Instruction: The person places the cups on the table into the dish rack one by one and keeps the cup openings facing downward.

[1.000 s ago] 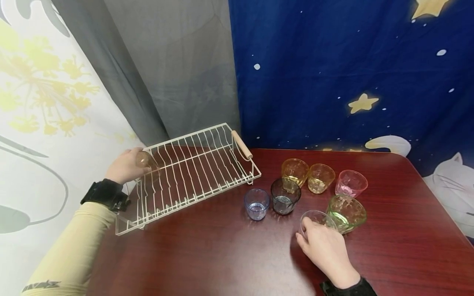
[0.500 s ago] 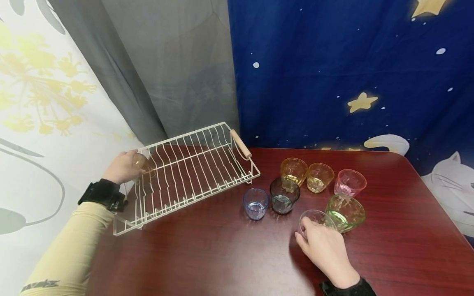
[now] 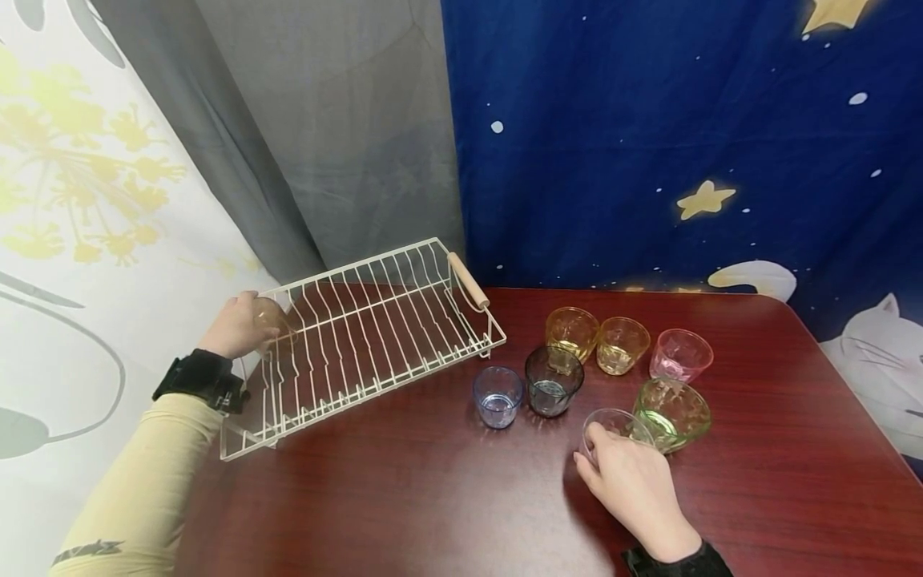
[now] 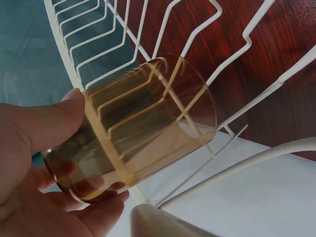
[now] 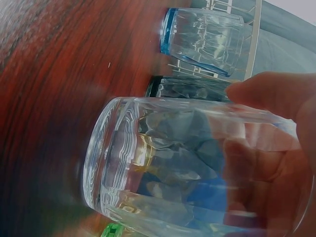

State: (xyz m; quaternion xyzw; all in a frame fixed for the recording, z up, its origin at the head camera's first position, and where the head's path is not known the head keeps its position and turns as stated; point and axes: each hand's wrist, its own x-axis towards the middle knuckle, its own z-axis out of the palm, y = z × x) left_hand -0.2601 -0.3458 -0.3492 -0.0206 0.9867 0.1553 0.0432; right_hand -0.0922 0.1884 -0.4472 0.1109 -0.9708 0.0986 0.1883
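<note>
At the left end of the cream wire dish rack [image 3: 360, 263], my left hand [image 3: 234, 324] holds a brown tinted glass [image 4: 133, 128] by its base. The glass lies tilted on its side in the left wrist view, mouth toward the wires, overlapping the rack's rail. My right hand [image 3: 638, 485] grips a clear faceted glass [image 5: 168, 163], thumb on one side and fingers inside its mouth. That glass is upright, low at the table. Close beside it are a green glass bowl [image 3: 674, 417] and a dark grey glass [image 3: 554, 385].
A small blue glass [image 3: 498, 398] stands left of the dark one. Behind are an amber glass [image 3: 572, 330], a yellow glass [image 3: 622, 346] and a pink glass [image 3: 681, 355]. The rack has a wooden handle [image 3: 469, 280]. A grey curtain [image 3: 360, 144] hangs behind it.
My left hand has shifted slightly left with the brown glass, toward the rack's end. My right hand has stayed at the clear glass, and the other glasses have not moved.
</note>
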